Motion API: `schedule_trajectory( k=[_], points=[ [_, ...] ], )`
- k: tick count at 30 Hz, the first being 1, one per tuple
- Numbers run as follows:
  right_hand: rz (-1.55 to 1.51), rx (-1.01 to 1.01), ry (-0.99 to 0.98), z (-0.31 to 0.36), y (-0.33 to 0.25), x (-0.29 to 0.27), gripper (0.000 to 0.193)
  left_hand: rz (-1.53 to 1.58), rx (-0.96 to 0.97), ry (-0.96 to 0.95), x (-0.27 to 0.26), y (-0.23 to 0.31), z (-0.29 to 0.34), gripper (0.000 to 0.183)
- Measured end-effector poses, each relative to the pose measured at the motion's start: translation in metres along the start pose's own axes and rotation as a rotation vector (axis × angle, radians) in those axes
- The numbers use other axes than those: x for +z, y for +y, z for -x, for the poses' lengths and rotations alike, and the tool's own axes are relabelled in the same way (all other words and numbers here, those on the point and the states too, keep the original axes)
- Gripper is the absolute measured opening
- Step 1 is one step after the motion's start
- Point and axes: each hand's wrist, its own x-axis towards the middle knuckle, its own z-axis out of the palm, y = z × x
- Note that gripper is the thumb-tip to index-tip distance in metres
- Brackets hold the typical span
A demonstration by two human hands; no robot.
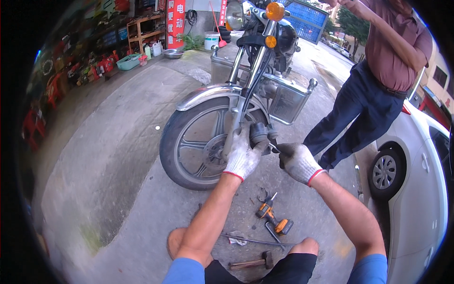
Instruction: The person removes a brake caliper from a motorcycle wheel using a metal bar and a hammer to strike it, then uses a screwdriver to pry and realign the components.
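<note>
A motorcycle [242, 90] stands in front of me, its front wheel [176, 146] turned to the left. My left hand [245, 154], in a white glove with dark fingertips, is closed on a dark rounded part that looks like a brake caliper [258, 132], beside the lower fork leg. My right hand [300, 163], gloved likewise, is closed around a thin metal tool [273, 147]. Its silver end points at the underside of the dark part. Most of the tool is hidden in the glove, so its exact kind does not show.
On the concrete between my knees and the wheel lie an orange-black cordless driver [274, 217], a long metal bar [255, 242] and a hammer [250, 263]. A person [369, 90] stands at the right, by a white car [418, 165]. Shelves [142, 31] and a green basin [128, 62] are far left.
</note>
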Motion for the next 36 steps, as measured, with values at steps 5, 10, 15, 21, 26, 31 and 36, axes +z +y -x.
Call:
schedule_trajectory(
  k=[5,10,15,21,26,31,36],
  points=[
    [-0.165,0.046,0.002,0.005,0.004,0.013,0.027,0.006,0.012,0.06,0.003,0.001,-0.001,0.063],
    [-0.107,0.015,0.054,0.005,0.002,0.016,0.028,-0.046,0.038,0.086,0.003,-0.001,0.001,0.061],
    [-0.188,-0.03,0.131,0.006,0.0,0.027,0.027,0.009,0.037,0.101,-0.001,0.003,0.003,0.06],
    [-0.115,-0.002,0.186,0.007,-0.015,0.029,0.026,0.088,0.1,0.114,0.0,-0.008,0.0,0.052],
    [0.103,-0.017,0.212,0.007,-0.03,0.023,0.024,0.328,0.018,0.066,0.008,-0.022,-0.003,0.046],
    [0.151,0.027,0.147,0.005,-0.028,0.019,0.026,0.642,-0.112,-0.04,0.011,-0.016,-0.002,0.039],
    [0.258,0.118,-0.031,0.001,-0.04,0.007,0.03,0.766,-0.176,-0.052,0.009,-0.016,-0.004,0.033]
  ],
)
